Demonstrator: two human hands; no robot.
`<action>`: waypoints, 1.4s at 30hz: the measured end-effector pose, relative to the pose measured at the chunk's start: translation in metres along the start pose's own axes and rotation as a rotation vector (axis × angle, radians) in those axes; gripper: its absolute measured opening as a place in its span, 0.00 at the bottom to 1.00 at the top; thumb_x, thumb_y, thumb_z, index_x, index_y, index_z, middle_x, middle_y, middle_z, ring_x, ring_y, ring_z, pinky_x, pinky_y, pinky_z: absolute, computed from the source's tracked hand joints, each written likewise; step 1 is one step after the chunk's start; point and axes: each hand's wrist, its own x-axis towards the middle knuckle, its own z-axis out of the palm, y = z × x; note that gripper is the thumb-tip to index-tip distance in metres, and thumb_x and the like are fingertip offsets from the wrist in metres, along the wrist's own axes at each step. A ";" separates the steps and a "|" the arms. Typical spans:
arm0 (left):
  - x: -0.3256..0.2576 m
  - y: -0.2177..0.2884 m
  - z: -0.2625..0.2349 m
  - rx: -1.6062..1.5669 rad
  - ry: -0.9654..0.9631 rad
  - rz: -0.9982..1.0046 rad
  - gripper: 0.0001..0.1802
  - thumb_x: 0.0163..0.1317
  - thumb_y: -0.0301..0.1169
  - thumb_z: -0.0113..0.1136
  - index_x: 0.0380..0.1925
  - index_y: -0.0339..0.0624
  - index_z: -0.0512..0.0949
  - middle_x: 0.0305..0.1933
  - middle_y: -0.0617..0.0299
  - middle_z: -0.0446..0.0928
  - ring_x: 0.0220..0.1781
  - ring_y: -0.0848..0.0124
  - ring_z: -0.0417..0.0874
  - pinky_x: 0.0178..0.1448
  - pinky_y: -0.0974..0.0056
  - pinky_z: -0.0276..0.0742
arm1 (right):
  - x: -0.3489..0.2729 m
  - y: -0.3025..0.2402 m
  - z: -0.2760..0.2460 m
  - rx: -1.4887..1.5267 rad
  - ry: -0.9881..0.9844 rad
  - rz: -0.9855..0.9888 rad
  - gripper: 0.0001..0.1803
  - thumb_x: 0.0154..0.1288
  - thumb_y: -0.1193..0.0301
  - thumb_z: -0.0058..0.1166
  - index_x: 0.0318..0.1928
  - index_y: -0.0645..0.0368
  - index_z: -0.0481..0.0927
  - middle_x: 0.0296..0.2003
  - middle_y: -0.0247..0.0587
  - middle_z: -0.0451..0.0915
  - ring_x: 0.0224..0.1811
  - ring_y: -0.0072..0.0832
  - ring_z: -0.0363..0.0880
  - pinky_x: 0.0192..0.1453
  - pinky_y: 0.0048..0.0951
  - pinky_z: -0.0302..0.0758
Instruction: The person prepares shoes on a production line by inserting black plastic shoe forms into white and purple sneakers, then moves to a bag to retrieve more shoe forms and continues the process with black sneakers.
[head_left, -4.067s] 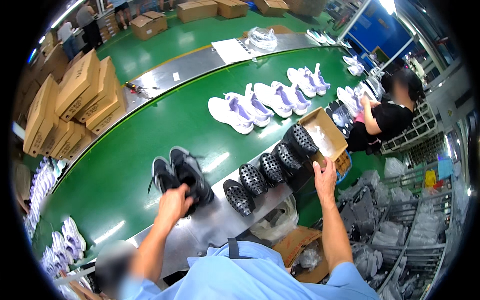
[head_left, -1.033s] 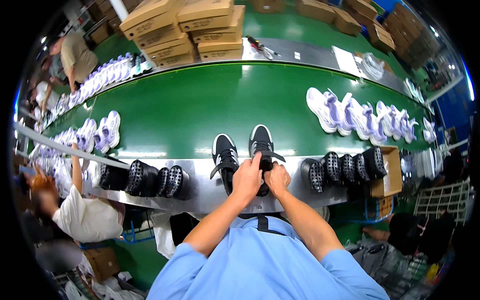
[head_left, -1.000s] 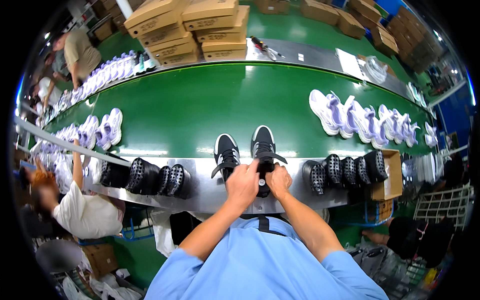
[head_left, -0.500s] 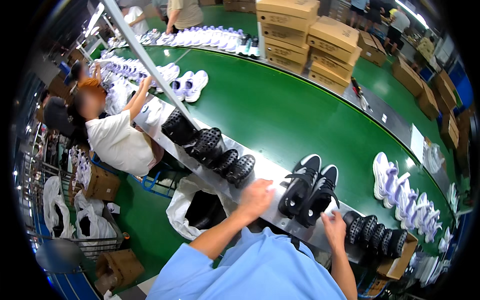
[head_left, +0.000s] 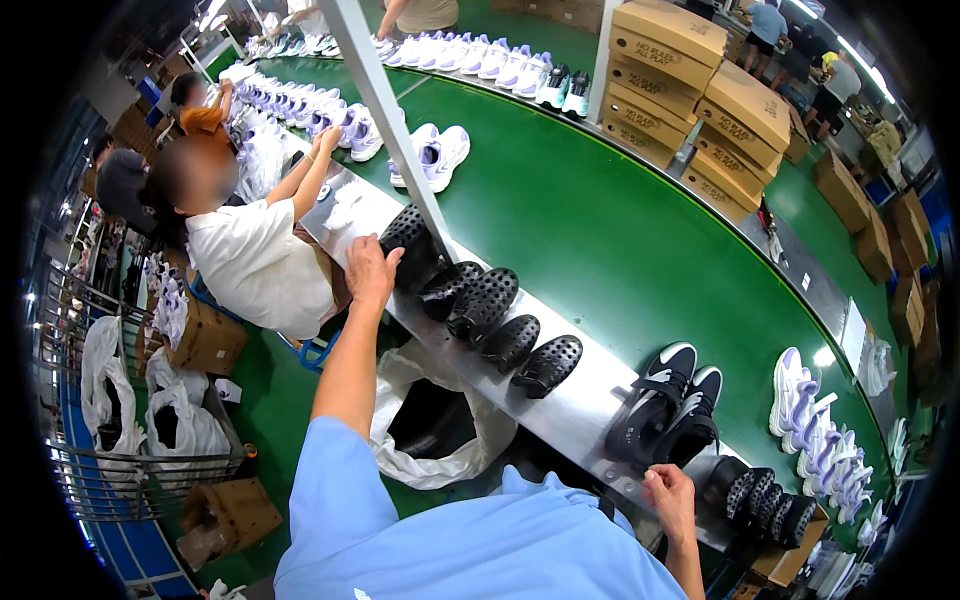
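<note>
My left hand (head_left: 371, 268) reaches far left, its fingers spread beside a black studded plastic shoe tree (head_left: 408, 232) at the end of a row. Whether the fingertips touch it, I cannot tell. Nearer along the metal ledge lie other black shoe trees (head_left: 510, 342). In front of me a pair of black-and-grey sneakers (head_left: 655, 395) with white trim rests on the ledge, toes pointing away. My right hand (head_left: 670, 495) hovers just by their heels, fingers loosely bent and apart, with nothing visible in it.
A metal post (head_left: 390, 110) rises beside my left hand. Beyond the ledge runs a green conveyor (head_left: 560, 240) with white-lilac sneakers (head_left: 800, 410). Below stands a white sack (head_left: 395, 440); more black shoe trees (head_left: 765, 500) lie at right. A person in white (head_left: 255, 265) works at left.
My left hand has swung left and away from the sneakers, over to the far end of the shoe tree row. My right hand stays near the sneakers. The view has shifted left.
</note>
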 end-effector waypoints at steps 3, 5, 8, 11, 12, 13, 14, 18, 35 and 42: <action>-0.001 -0.007 -0.011 -0.093 0.013 0.081 0.28 0.60 0.45 0.73 0.52 0.34 0.82 0.48 0.48 0.82 0.55 0.48 0.79 0.60 0.49 0.76 | -0.004 0.009 0.002 0.040 -0.044 0.013 0.14 0.72 0.65 0.62 0.47 0.65 0.82 0.33 0.36 0.83 0.30 0.21 0.81 0.34 0.23 0.76; -0.010 0.004 -0.050 -0.148 0.100 -0.028 0.26 0.62 0.44 0.72 0.51 0.34 0.82 0.49 0.47 0.82 0.55 0.47 0.79 0.59 0.48 0.76 | -0.011 0.005 0.003 0.002 0.000 0.053 0.13 0.73 0.66 0.61 0.47 0.65 0.82 0.33 0.37 0.83 0.30 0.21 0.80 0.34 0.24 0.76; -0.058 0.007 -0.114 -0.258 0.188 -0.091 0.24 0.63 0.42 0.72 0.51 0.34 0.82 0.48 0.47 0.81 0.53 0.47 0.80 0.58 0.49 0.75 | -0.016 -0.011 0.007 0.003 0.005 0.022 0.13 0.74 0.66 0.61 0.46 0.65 0.82 0.33 0.37 0.84 0.31 0.20 0.80 0.34 0.24 0.77; -0.116 0.083 -0.159 -0.468 0.166 0.085 0.25 0.55 0.33 0.78 0.50 0.33 0.81 0.47 0.47 0.81 0.50 0.47 0.80 0.55 0.49 0.76 | -0.017 -0.008 0.005 0.147 0.001 -0.091 0.16 0.75 0.67 0.60 0.54 0.66 0.80 0.39 0.41 0.86 0.35 0.23 0.83 0.38 0.26 0.79; -0.142 0.106 -0.170 -0.467 0.190 0.234 0.27 0.54 0.34 0.79 0.50 0.32 0.81 0.47 0.47 0.81 0.49 0.47 0.79 0.54 0.48 0.76 | -0.013 -0.017 0.015 0.214 -0.030 -0.140 0.20 0.75 0.67 0.59 0.60 0.66 0.77 0.44 0.44 0.85 0.39 0.25 0.83 0.42 0.27 0.80; -0.170 0.130 -0.175 -0.481 0.142 0.303 0.28 0.53 0.35 0.80 0.50 0.31 0.80 0.47 0.47 0.80 0.49 0.46 0.79 0.54 0.48 0.77 | -0.008 -0.032 0.030 0.276 -0.046 -0.184 0.24 0.76 0.67 0.59 0.66 0.67 0.73 0.48 0.47 0.85 0.43 0.27 0.84 0.45 0.28 0.81; -0.200 0.155 -0.172 -0.533 0.072 0.330 0.28 0.49 0.31 0.81 0.50 0.31 0.81 0.48 0.45 0.81 0.49 0.45 0.80 0.56 0.47 0.77 | -0.006 -0.043 0.044 0.418 -0.126 -0.184 0.31 0.76 0.66 0.59 0.72 0.68 0.66 0.55 0.51 0.83 0.49 0.31 0.84 0.51 0.31 0.82; -0.291 0.244 -0.168 -0.773 -0.168 0.658 0.28 0.49 0.34 0.80 0.48 0.33 0.80 0.46 0.48 0.80 0.47 0.48 0.79 0.52 0.51 0.79 | -0.006 -0.047 0.066 0.920 -0.237 0.030 0.23 0.76 0.65 0.60 0.64 0.64 0.73 0.51 0.44 0.84 0.50 0.29 0.84 0.55 0.32 0.82; -0.322 0.351 -0.073 -1.223 -1.190 -0.084 0.13 0.64 0.28 0.70 0.47 0.35 0.83 0.37 0.64 0.83 0.38 0.75 0.81 0.41 0.68 0.79 | -0.089 -0.001 -0.026 -0.573 0.095 -0.193 0.36 0.68 0.41 0.58 0.45 0.70 0.78 0.32 0.62 0.86 0.37 0.59 0.86 0.44 0.54 0.81; -0.258 0.381 -0.012 -0.743 -0.486 1.247 0.21 0.51 0.31 0.76 0.46 0.36 0.82 0.55 0.55 0.80 0.60 0.53 0.77 0.62 0.53 0.74 | -0.053 -0.010 -0.039 -0.608 0.111 -0.132 0.30 0.67 0.48 0.62 0.36 0.70 0.83 0.27 0.61 0.84 0.36 0.58 0.86 0.44 0.53 0.81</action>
